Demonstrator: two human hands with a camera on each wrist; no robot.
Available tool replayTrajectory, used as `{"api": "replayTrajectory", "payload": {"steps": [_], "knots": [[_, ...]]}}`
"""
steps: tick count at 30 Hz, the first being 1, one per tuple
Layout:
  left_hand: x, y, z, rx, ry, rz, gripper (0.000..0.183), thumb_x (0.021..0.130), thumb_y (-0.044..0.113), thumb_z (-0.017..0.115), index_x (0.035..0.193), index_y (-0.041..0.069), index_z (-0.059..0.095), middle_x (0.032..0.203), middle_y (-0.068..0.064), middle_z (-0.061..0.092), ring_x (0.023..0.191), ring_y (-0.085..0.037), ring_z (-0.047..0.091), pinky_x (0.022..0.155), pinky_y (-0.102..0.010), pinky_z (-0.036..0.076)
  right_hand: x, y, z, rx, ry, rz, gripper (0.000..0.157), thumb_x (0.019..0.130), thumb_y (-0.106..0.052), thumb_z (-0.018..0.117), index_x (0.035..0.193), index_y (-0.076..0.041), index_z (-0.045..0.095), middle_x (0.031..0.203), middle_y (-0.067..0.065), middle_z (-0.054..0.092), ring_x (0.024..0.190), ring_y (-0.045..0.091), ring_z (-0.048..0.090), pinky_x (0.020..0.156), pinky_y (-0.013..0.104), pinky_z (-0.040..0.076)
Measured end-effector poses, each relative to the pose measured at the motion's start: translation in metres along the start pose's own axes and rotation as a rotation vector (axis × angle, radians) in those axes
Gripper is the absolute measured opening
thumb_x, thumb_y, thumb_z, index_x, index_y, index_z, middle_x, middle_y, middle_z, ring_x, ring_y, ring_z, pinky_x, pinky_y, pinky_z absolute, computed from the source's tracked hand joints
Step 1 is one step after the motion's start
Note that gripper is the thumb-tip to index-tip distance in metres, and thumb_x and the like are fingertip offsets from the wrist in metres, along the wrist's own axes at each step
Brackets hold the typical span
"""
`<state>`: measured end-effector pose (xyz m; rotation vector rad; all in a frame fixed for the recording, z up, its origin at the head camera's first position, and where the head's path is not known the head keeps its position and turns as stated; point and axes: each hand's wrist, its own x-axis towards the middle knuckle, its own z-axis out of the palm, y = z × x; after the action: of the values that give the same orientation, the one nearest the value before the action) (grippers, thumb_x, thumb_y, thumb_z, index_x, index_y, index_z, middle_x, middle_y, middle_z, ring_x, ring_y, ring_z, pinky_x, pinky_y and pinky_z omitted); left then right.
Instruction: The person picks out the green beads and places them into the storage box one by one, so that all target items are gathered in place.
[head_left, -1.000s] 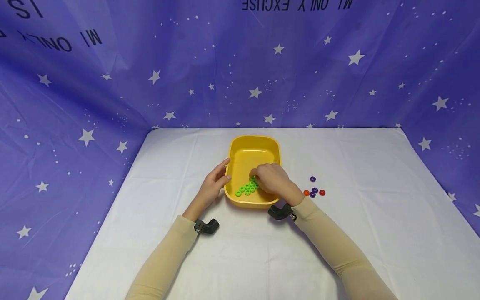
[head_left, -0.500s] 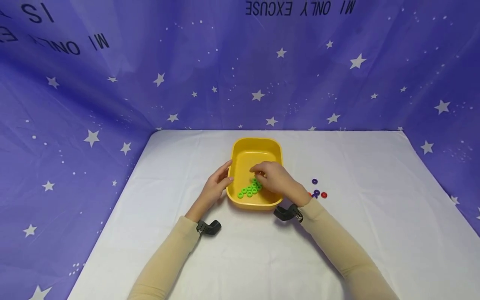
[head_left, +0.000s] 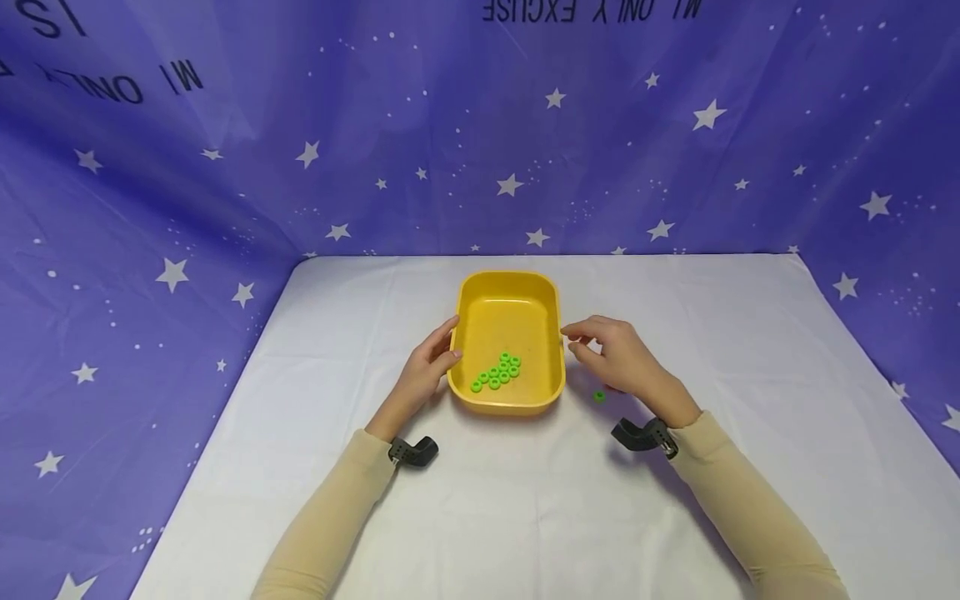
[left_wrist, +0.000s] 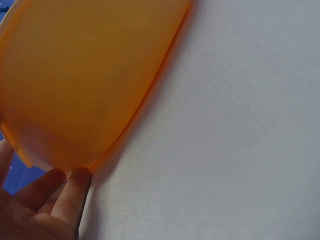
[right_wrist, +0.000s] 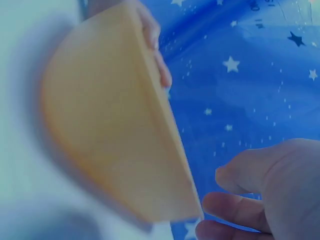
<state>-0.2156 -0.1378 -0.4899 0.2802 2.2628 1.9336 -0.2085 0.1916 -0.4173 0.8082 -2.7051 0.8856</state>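
A yellow rectangular tray stands on the white cloth, with several small green rings clustered in its near part. My left hand rests against the tray's left side, thumb and fingertips at the rim. In the left wrist view, fairly straight fingers touch the orange-looking wall. My right hand hovers just off the tray's right side, fingers loosely bent, thumb and forefinger apart, nothing visible between them. Whether its fingertips touch the rim, I cannot tell. Under that hand a single green ring lies on the cloth.
A white cloth covers the table. Behind and to the left hangs a purple curtain with white stars and lettering. Black wrist mounts sit on both wrists, below beige sleeves.
My right hand has risen out of the tray and moved right, past its rim. It now hides the red and purple rings on the cloth. The left hand stays at the tray.
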Motion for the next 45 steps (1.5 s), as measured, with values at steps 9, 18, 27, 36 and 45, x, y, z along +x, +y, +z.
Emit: {"api": "replayTrajectory", "payload": {"steps": [9, 18, 27, 36, 45], "knots": [[0.001, -0.001, -0.004, -0.011, 0.0, 0.002, 0.061, 0.102, 0.016, 0.057, 0.159, 0.023, 0.038, 0.162, -0.016, 0.039, 0.147, -0.036, 0.044, 0.115, -0.052, 0.046, -0.035, 0.025, -0.007, -0.052, -0.076, 0.044, 0.024, 0.091, -0.005, 0.067, 0.112, 0.0, 0.076, 0.097, 0.007, 0.077, 0.08, 0.016, 0.068, 0.07, 0.035, 0.058], [0.001, -0.001, -0.003, -0.012, 0.0, -0.002, 0.061, 0.101, 0.016, 0.057, 0.159, 0.024, 0.038, 0.163, -0.016, 0.038, 0.148, -0.036, 0.042, 0.115, -0.053, 0.046, -0.056, 0.035, -0.004, -0.078, -0.12, 0.081, 0.021, 0.088, -0.004, 0.07, 0.108, -0.002, 0.077, 0.081, -0.003, 0.071, 0.069, 0.003, 0.051, 0.062, 0.021, 0.047], [0.001, 0.0, -0.002, -0.017, 0.007, -0.011, 0.061, 0.101, 0.016, 0.057, 0.159, 0.024, 0.038, 0.163, -0.016, 0.039, 0.148, -0.035, 0.043, 0.115, -0.053, 0.046, -0.061, 0.036, 0.002, -0.066, -0.182, 0.093, 0.02, 0.085, -0.009, 0.077, 0.104, -0.003, 0.077, 0.078, -0.006, 0.069, 0.069, 0.002, 0.052, 0.063, 0.021, 0.05], [0.0, -0.002, 0.0, 0.002, 0.003, 0.015, 0.061, 0.101, 0.016, 0.057, 0.159, 0.021, 0.038, 0.162, -0.016, 0.04, 0.147, -0.036, 0.044, 0.115, -0.052, 0.046, -0.066, 0.035, 0.007, -0.115, -0.191, 0.093, 0.019, 0.081, -0.012, 0.082, 0.099, -0.007, 0.079, 0.075, -0.009, 0.067, 0.068, 0.002, 0.054, 0.063, 0.022, 0.05], [0.0, 0.0, 0.001, 0.026, 0.003, 0.018, 0.061, 0.101, 0.017, 0.056, 0.159, 0.023, 0.038, 0.161, -0.015, 0.042, 0.146, -0.034, 0.046, 0.114, -0.05, 0.047, -0.069, 0.034, 0.014, -0.184, -0.157, 0.07, 0.019, 0.08, -0.014, 0.084, 0.098, -0.009, 0.08, 0.074, -0.009, 0.062, 0.066, 0.003, 0.049, 0.061, 0.023, 0.046]]}}
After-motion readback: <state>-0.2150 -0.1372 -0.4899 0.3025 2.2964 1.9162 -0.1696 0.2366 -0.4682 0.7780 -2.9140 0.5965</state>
